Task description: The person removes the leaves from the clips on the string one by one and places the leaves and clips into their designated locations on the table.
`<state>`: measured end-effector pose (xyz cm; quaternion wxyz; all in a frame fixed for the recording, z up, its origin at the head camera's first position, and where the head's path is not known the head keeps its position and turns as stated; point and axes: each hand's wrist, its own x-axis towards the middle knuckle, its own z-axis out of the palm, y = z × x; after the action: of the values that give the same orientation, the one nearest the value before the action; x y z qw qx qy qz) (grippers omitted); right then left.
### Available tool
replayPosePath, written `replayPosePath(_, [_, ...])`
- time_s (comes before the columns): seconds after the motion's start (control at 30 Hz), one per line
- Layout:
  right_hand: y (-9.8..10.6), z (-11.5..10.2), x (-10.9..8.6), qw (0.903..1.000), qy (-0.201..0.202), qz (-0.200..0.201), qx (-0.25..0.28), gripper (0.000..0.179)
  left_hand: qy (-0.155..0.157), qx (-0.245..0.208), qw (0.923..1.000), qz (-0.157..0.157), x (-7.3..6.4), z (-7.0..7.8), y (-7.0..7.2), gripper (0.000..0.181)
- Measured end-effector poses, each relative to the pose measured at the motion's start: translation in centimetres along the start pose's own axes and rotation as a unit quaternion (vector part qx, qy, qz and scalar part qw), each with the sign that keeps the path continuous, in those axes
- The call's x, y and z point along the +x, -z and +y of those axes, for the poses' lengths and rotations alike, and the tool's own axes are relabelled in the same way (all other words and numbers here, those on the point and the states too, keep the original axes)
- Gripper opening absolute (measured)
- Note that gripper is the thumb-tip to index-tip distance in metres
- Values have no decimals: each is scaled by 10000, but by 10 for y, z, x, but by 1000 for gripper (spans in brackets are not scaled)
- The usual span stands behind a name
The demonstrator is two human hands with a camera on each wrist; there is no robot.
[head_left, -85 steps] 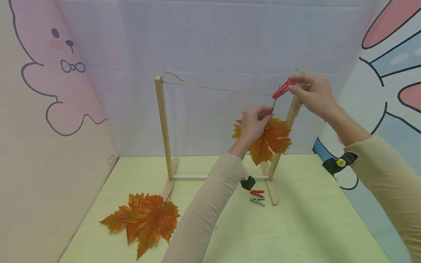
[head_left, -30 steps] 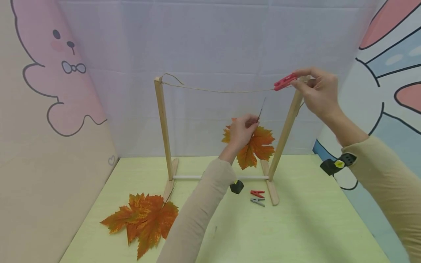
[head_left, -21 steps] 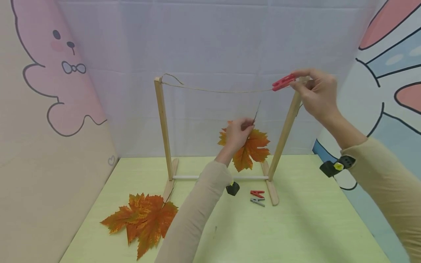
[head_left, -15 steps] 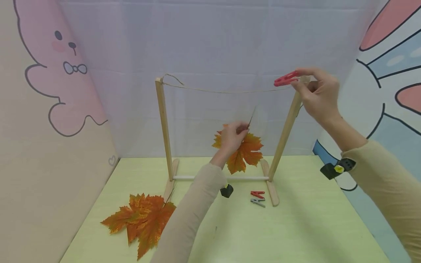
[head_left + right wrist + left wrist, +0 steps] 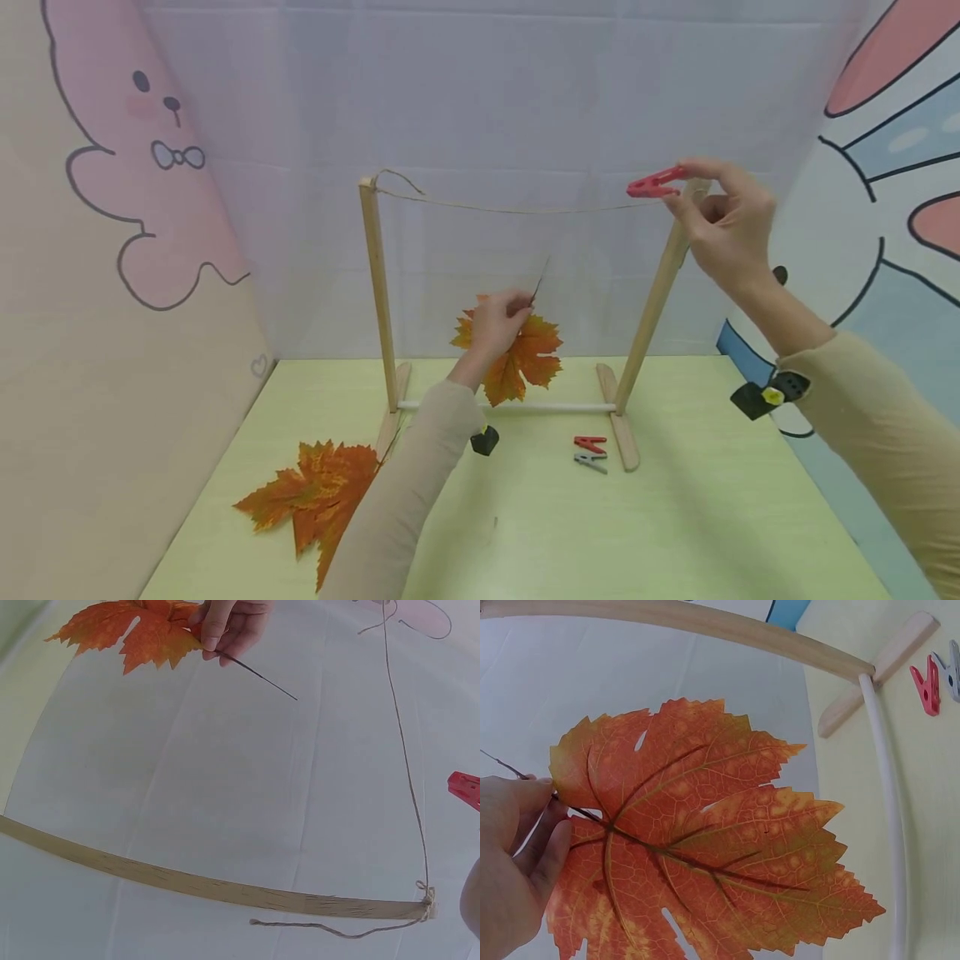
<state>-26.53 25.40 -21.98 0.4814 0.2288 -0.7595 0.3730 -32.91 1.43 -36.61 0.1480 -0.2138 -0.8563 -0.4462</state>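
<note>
My left hand (image 5: 498, 323) pinches the stem of an orange maple leaf (image 5: 705, 840) between thumb and fingers. The leaf hangs below the string (image 5: 517, 210), apart from it, and the stem (image 5: 259, 675) points up past the fingertips. Up by the right post (image 5: 652, 312), my right hand (image 5: 726, 218) pinches a red clothespin (image 5: 651, 183) at its handle end. That clothespin sits just above the string's right end. In the right wrist view, only the tip of the clothespin (image 5: 466, 787) and part of the hand show at the edge.
The wooden frame's left post (image 5: 379, 300) and white bottom bar (image 5: 555, 407) stand on the table (image 5: 637, 533). A red clothespin (image 5: 590, 443) and a grey clothespin (image 5: 590, 462) lie near the right foot. More maple leaves (image 5: 315, 492) lie at left, partly behind the left sleeve.
My left hand has carried the leaf left and down, away from the string and clothespin. The right hand has lifted the clothespin slightly off the string, which hangs slacker than at first.
</note>
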Motion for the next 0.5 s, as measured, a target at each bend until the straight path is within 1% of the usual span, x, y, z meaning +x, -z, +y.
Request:
replayPosePath(0.23, [-2, -3, -7, 9996, -66, 217, 155, 28, 93, 20, 9999, 98, -4, -15, 13, 17])
replayPosePath(0.4, [-4, -2, -17, 9994, -137, 241, 217, 30, 198, 93, 9998, -17, -8, -23, 21, 17])
replayPosePath(0.5, [-6, -1, -25, 9994, -112, 211, 267, 31, 206, 169, 9996, -32, -12, -27, 25, 17])
